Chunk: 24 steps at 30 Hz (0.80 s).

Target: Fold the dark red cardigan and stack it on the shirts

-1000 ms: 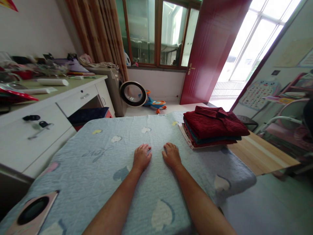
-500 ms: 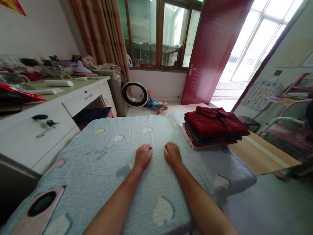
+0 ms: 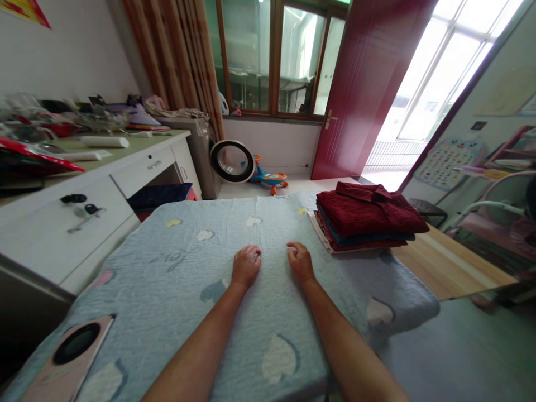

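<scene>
My left hand (image 3: 247, 264) rests on the pale blue bedspread (image 3: 167, 290), which has heart shapes on it. Its fingers are loosely bent and a little apart, with nothing held. Across a short gap, my right hand (image 3: 300, 263) lies over the same cloth, index finger reaching inward and the other fingers curled. It too is without anything in it. To the right of that hand sits a stack of folded clothes (image 3: 364, 215), dark red on top with blue and patterned layers below. Neither hand touches the stack.
A pink phone-like object with a black oval (image 3: 77, 343) lies at the near left. A white desk (image 3: 96, 212) stands left, crowded with items. Beyond are a washing machine with its round door (image 3: 233, 161) swung out, a red door (image 3: 368, 84) and a wooden board (image 3: 452, 265).
My right hand has shifted slightly right, and its index finger has straightened inward. The left hand stays almost where it was. The stack of clothes has not moved.
</scene>
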{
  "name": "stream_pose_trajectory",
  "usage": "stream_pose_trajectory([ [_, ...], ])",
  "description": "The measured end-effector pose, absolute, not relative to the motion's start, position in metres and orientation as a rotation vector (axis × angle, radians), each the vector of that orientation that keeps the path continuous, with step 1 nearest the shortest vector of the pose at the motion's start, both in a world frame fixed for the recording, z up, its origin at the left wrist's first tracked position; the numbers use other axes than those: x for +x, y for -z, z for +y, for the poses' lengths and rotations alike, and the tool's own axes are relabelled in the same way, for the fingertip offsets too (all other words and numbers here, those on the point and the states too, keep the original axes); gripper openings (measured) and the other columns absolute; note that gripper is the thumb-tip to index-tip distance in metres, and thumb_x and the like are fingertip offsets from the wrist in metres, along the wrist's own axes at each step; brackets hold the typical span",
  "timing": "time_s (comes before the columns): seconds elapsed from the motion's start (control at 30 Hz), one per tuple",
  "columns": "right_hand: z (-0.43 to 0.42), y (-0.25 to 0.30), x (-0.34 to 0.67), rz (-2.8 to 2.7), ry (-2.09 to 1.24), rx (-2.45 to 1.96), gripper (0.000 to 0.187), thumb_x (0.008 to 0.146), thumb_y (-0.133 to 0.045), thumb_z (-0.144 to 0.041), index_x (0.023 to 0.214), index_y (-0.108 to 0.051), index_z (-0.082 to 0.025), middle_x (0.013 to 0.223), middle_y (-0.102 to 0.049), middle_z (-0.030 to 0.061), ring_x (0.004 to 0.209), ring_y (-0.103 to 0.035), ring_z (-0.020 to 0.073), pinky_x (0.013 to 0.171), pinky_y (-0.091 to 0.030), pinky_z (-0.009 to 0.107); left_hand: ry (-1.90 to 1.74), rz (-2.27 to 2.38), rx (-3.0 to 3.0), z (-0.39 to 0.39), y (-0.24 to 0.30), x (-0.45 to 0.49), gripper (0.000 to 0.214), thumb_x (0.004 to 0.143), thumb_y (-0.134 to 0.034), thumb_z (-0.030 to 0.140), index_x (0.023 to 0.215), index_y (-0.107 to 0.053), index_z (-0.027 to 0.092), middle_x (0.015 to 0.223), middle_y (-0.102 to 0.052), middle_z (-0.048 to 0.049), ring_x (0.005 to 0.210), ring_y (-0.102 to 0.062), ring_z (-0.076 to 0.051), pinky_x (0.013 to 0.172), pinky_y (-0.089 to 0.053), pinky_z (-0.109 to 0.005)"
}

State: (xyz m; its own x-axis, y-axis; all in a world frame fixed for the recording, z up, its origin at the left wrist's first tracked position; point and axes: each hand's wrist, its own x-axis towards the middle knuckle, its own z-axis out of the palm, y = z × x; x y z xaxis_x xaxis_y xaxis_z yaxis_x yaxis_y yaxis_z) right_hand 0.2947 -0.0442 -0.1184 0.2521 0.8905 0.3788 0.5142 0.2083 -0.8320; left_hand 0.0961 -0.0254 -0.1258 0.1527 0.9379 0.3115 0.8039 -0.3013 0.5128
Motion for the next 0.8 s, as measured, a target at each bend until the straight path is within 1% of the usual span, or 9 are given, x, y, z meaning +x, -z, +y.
stream_pose_trajectory([
  [0.07, -0.049, 0.11, 0.3, -1.296, -0.492, -1.407, 0.025, 0.081, -0.047, -0.032, 0.09, -0.067, -0.018, 0.093, -0.071, 0.0087, 0.089, -0.064, 0.021, 0.081, -0.051, 0.036, -0.859, 1.706, 2.193, -0.026, 0.125, 0.096, 0.018, 0.079, -0.054, 0.017, 0.091, -0.068, 0.019, 0.12, -0.068, -0.0087, 0.119, -0.056, -0.024, 0.107, -0.038, -0.039],
  [0.13, -0.058, 0.096, 0.307, -1.079, -0.658, -1.289, 0.027, 0.082, -0.05, -0.04, 0.089, -0.065, -0.018, 0.091, -0.071, 0.0078, 0.082, -0.066, 0.0197, 0.07, -0.054, 0.032, -0.851, 1.712, 2.184, -0.026, 0.124, 0.096, 0.018, 0.079, -0.054, 0.017, 0.091, -0.067, 0.02, 0.12, -0.068, -0.0084, 0.119, -0.056, -0.023, 0.107, -0.038, -0.039],
  [0.23, -0.075, 0.071, 0.32, -0.699, -0.917, -1.07, 0.033, 0.074, -0.065, -0.046, 0.091, -0.063, -0.018, 0.085, -0.072, 0.0051, 0.071, -0.066, 0.0169, 0.058, -0.054, 0.027, -0.848, 1.714, 2.183, -0.026, 0.123, 0.096, 0.018, 0.079, -0.054, 0.018, 0.091, -0.067, 0.02, 0.121, -0.067, -0.0082, 0.119, -0.056, -0.023, 0.107, -0.037, -0.039],
  [0.3, -0.084, 0.057, 0.33, -0.565, -0.972, -1.012, 0.036, 0.072, -0.068, -0.046, 0.094, -0.062, -0.018, 0.078, -0.071, 0.0022, 0.064, -0.065, 0.0144, 0.053, -0.052, 0.024, -0.851, 1.711, 2.188, -0.026, 0.122, 0.096, 0.018, 0.079, -0.053, 0.017, 0.091, -0.067, 0.02, 0.121, -0.067, -0.0086, 0.119, -0.057, -0.023, 0.107, -0.038, -0.039],
  [0.37, -0.091, 0.046, 0.342, -0.468, -0.956, -1.011, 0.037, 0.071, -0.068, -0.045, 0.095, -0.061, -0.018, 0.071, -0.069, -0.0004, 0.057, -0.063, 0.0125, 0.049, -0.051, 0.022, -0.852, 1.706, 2.192, -0.026, 0.122, 0.096, 0.018, 0.079, -0.053, 0.017, 0.09, -0.067, 0.021, 0.12, -0.068, -0.0084, 0.118, -0.057, -0.023, 0.107, -0.038, -0.039],
  [0.43, -0.094, 0.039, 0.355, -0.378, -0.901, -1.033, 0.035, 0.072, -0.067, -0.043, 0.094, -0.058, -0.019, 0.067, -0.067, -0.002, 0.052, -0.061, 0.0117, 0.046, -0.05, 0.021, -0.853, 1.703, 2.194, -0.026, 0.122, 0.095, 0.018, 0.079, -0.054, 0.018, 0.09, -0.067, 0.021, 0.12, -0.068, -0.0079, 0.118, -0.057, -0.023, 0.107, -0.038, -0.039],
  [0.53, -0.097, 0.032, 0.375, -0.29, -0.797, -1.065, 0.032, 0.073, -0.066, -0.041, 0.095, -0.055, -0.02, 0.068, -0.066, -0.0028, 0.051, -0.061, 0.0125, 0.045, -0.051, 0.023, -0.852, 1.7, 2.196, -0.026, 0.121, 0.095, 0.018, 0.079, -0.053, 0.018, 0.09, -0.068, 0.021, 0.12, -0.068, -0.0086, 0.118, -0.057, -0.023, 0.107, -0.038, -0.039],
  [0.67, -0.095, 0.018, 0.397, -0.249, -0.646, -1.088, 0.025, 0.075, -0.064, -0.034, 0.094, -0.055, -0.021, 0.076, -0.063, -0.0034, 0.059, -0.064, 0.0135, 0.048, -0.054, 0.026, -0.841, 1.694, 2.2, -0.026, 0.122, 0.095, 0.019, 0.079, -0.053, 0.019, 0.091, -0.068, 0.019, 0.121, -0.067, -0.0099, 0.119, -0.057, -0.024, 0.107, -0.038, -0.039],
  [0.8, -0.087, 0.0, 0.407, -0.231, -0.616, -1.086, 0.022, 0.076, -0.066, -0.032, 0.091, -0.055, -0.021, 0.078, -0.06, -0.0035, 0.066, -0.065, 0.0146, 0.053, -0.056, 0.028, -0.837, 1.69, 2.207, -0.027, 0.122, 0.095, 0.019, 0.08, -0.053, 0.019, 0.091, -0.068, 0.019, 0.121, -0.067, -0.0101, 0.119, -0.057, -0.024, 0.107, -0.038, -0.039],
])
